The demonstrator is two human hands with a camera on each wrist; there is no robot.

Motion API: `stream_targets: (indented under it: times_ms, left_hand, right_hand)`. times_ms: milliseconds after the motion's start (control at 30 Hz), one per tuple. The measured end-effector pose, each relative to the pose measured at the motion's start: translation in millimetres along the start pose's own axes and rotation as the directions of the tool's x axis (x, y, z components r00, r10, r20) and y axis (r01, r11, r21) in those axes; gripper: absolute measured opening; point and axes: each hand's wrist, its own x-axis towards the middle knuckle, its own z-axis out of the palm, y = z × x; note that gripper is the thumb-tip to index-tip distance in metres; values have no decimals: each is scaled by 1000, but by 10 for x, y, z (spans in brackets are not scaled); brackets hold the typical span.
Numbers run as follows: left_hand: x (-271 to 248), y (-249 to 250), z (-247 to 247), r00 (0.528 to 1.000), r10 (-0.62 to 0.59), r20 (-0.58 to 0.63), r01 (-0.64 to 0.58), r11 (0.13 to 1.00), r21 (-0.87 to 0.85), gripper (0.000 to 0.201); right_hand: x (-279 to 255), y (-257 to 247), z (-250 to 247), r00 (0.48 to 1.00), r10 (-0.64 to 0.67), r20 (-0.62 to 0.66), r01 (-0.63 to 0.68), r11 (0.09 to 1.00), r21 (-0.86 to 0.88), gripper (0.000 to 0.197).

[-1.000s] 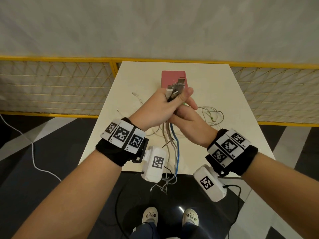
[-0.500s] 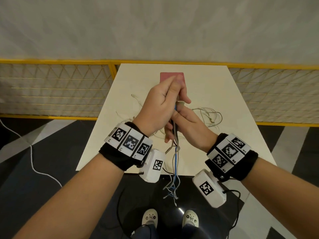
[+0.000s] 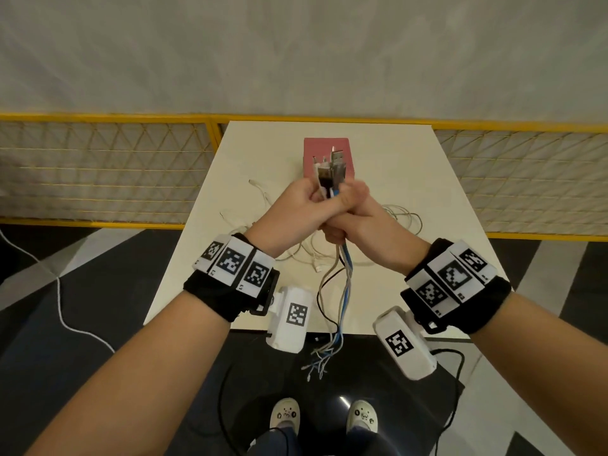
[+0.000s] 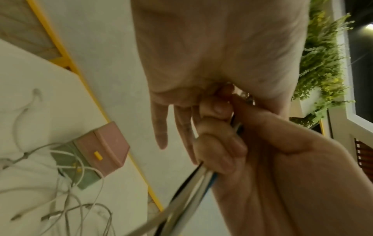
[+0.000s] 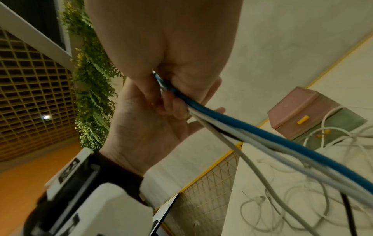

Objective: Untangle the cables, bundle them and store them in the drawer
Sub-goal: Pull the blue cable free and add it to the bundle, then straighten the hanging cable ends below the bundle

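Note:
A bundle of cables (image 3: 343, 291), blue, white, grey and black, is held upright above the white table (image 3: 394, 153). My left hand (image 3: 292, 209) grips it just under the USB plugs (image 3: 334, 167), which stick up above both hands. Pressed against the left, my right hand (image 3: 365, 225) holds the bundle slightly lower, its fingers (image 4: 218, 143) curled round the cables (image 5: 252, 127). The loose ends (image 3: 319, 363) dangle past the table's near edge. The pink drawer box (image 3: 320, 148) stands behind the hands; its green lower part (image 4: 84, 177) juts forward below a yellow handle (image 4: 98, 155).
Thin white cables (image 3: 401, 218) lie tangled on the table to the right of the hands, and more (image 3: 263, 199) to the left, some over the box's green part (image 5: 343, 123). A yellow mesh fence (image 3: 115, 166) runs behind the table. My feet (image 3: 324, 416) are at its near edge.
Half a second ago my left hand covered the plug ends. It now sits lower on the bundle, and the plugs show above both hands again.

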Motion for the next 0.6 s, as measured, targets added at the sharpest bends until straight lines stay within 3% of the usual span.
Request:
stream_targets:
  times_ms: [133,200,267,367,433,533,600]
  left_hand:
    - [57,20,-16,986,90,-139,-77,992,97,42]
    - [105,19,-60,958,109,-264,-104,994,33,56]
    - [190,25,-160,919,90,-384,-135,986,-93,57]
    - [251,42,-237,915,18,-404,-148,944,-293,50]
    - [251,46,-229,923,-6,-384,-132,934,-332,48]
    - [237,14,-280,928,-57,-367,-92,922,-375,48]
    - [241,-41,-364,931,-114,-348,-27,927,-374,49]
  right_hand:
    - [39,21,-5,998,36,53,-24,975,-222,27]
    - [39,107,11,995,21,98,8,957,-291,25]
    - [31,255,51,990,24,139,27,936,-352,26]
    - [29,506,123,976,55,210,37,912,-409,27]
    - [25,706,193,957,110,270,21,897,-441,20]
    - [21,1097,204,903,293,314,-60,810,-583,18]
    - [6,1328,128,790,496,361,-108,692,-714,35]
